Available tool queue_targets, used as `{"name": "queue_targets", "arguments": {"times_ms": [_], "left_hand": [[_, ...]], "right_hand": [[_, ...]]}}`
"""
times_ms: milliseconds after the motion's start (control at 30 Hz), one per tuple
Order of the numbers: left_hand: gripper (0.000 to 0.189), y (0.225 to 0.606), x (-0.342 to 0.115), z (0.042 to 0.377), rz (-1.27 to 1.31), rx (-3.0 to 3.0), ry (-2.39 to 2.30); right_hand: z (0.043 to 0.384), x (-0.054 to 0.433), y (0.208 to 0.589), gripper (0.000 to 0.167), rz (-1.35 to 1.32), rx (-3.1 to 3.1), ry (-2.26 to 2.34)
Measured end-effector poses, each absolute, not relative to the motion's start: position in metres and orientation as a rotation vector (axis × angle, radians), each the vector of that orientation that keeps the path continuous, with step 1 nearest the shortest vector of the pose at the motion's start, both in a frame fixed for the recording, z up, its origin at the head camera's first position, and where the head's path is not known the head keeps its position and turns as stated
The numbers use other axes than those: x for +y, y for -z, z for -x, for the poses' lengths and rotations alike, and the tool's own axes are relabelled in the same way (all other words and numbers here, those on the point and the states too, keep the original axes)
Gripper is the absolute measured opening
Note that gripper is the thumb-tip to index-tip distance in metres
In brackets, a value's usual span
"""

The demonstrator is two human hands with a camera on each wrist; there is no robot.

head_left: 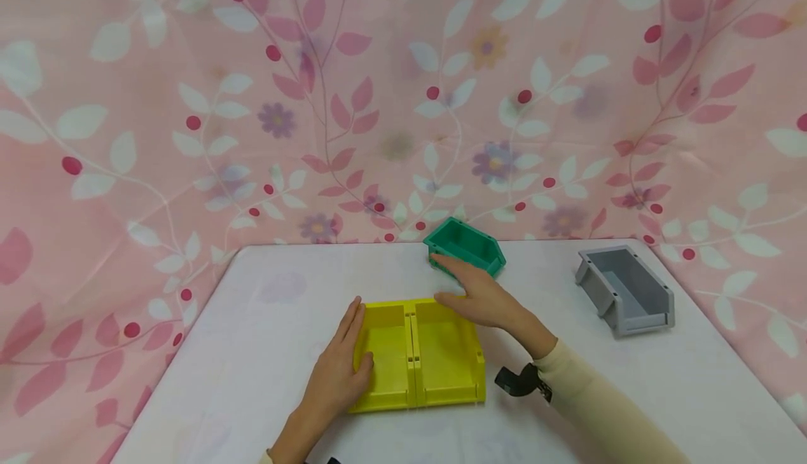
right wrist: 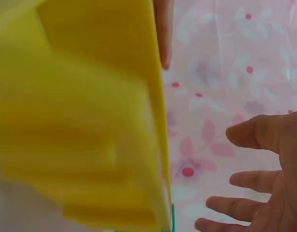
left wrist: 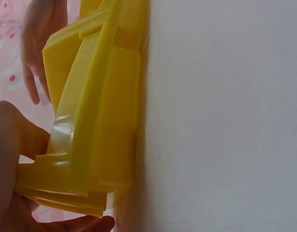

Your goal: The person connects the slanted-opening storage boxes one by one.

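Observation:
Two yellow storage bins stand side by side on the table, the left bin touching the right bin. My left hand grips the left bin's outer side wall, thumb inside and fingers outside; the left wrist view shows this hand around the bin's corner. Over the right bin's far right corner hovers my right hand, fingers extended. In the right wrist view that hand has spread fingers and a gap from the yellow wall. Just beyond its fingertips lies a green bin.
A grey bin sits near the right edge of the white-covered table. Behind the table hangs a pink floral cloth. A black wrist camera sticks out from the right sleeve.

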State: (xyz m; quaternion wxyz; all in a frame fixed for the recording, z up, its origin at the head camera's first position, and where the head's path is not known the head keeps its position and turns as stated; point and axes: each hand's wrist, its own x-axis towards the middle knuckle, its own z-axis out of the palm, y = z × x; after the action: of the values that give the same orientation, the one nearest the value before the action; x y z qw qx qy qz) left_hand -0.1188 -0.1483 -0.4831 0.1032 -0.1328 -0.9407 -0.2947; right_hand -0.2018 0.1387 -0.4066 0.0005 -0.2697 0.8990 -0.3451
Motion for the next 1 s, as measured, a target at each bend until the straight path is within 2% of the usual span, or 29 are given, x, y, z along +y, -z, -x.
{"name": "queue_targets", "arguments": {"times_ms": [200,567,1000], "left_hand": [[0.080,0.482,-0.148,0.119,0.399,-2.756,0.871],[0.080,0.483,-0.149,0.119,0.394,-2.763,0.874],[0.080,0.481,-0.151,0.119,0.386,-2.744,0.856]], "right_hand": [[0.226,0.161,0.407,0.061,0.941,2.993,1.022],[0.274,0.188,0.410,0.056,0.742,3.059,0.931],[0.306,0.197,0.428,0.054,0.550,3.010,0.949]]}}
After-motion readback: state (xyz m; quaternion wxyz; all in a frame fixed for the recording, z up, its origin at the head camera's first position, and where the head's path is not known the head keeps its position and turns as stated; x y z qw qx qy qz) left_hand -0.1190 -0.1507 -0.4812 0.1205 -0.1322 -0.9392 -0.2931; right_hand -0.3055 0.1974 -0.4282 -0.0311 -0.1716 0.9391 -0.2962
